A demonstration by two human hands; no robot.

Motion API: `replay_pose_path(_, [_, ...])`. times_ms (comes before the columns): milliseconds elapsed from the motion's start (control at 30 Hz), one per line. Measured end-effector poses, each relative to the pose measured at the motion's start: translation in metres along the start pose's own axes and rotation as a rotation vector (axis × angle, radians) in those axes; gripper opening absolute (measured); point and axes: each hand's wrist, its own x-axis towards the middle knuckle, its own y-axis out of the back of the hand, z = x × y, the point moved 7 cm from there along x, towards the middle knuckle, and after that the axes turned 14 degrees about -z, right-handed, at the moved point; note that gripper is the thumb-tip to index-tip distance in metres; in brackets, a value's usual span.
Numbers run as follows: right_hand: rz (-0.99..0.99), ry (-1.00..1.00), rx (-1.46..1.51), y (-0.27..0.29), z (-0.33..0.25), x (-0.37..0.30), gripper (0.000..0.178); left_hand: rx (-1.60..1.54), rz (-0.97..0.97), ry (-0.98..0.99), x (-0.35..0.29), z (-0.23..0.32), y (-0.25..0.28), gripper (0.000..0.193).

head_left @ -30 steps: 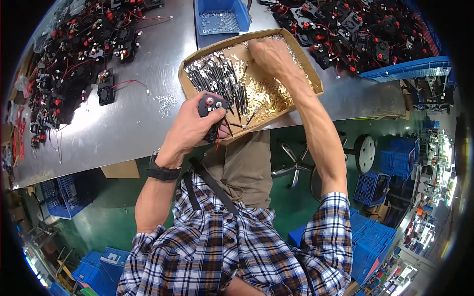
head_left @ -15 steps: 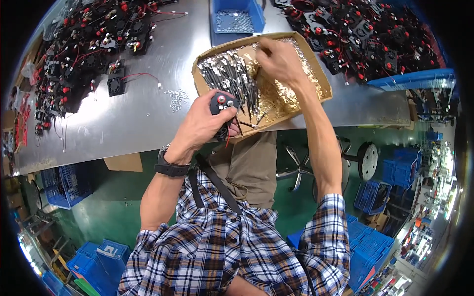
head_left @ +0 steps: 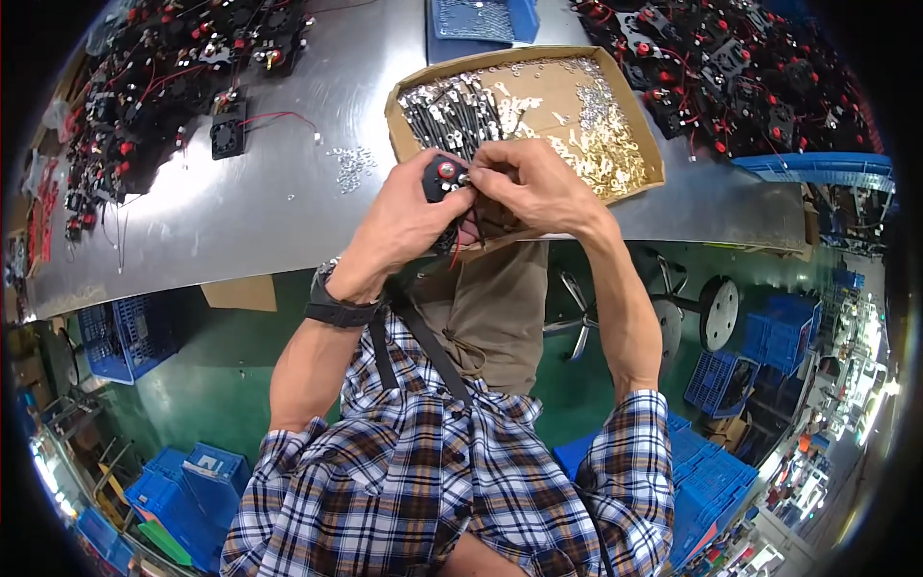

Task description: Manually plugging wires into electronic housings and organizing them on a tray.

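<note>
Two hands, left hand (head_left: 409, 216) and right hand (head_left: 527, 183), gripping one black fan (head_left: 442, 178), one cardboard tray (head_left: 642, 135)

Left hand (head_left: 409, 216) holding small black fan (head_left: 442, 178), right hand (head_left: 529, 183) pinching at it, cardboard tray (head_left: 538, 91) behind

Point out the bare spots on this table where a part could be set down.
Free: bare metal table between the lone black fan, the loose screws and the cardboard tray. Crowded: the left heap, the right heap, and the tray.

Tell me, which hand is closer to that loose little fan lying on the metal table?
Left. The left hand is nearer the small black fan, off to its right; the right hand is farther right, by the cardboard tray.
</note>
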Motion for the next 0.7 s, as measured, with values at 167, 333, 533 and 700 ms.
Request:
replay_pose_path(167, [-0.03, -0.054, 0.073, -0.003, 0.007, 0.001, 0.028, -0.065, -0.01, 0.014, -0.004, 0.001, 0.0, 0.022])
replay_pose_path(333, [-0.045, -0.101, 0.064, -0.007, 0.011, 0.003, 0.027, -0.117, -0.022, -0.001, -0.002, -0.003, 0.0, 0.022])
replay_pose_path(533, [-0.004, -0.124, 0.063, -0.007, 0.007, 0.0, 0.026, -0.089, -0.017, -0.011, -0.002, -0.001, -0.001, 0.021])
replay_pose_path(700, [0.107, -0.131, -0.019, -0.008, -0.002, -0.003, 0.024, -0.097, -0.017, 0.002, -0.001, -0.003, 0.0, 0.022])
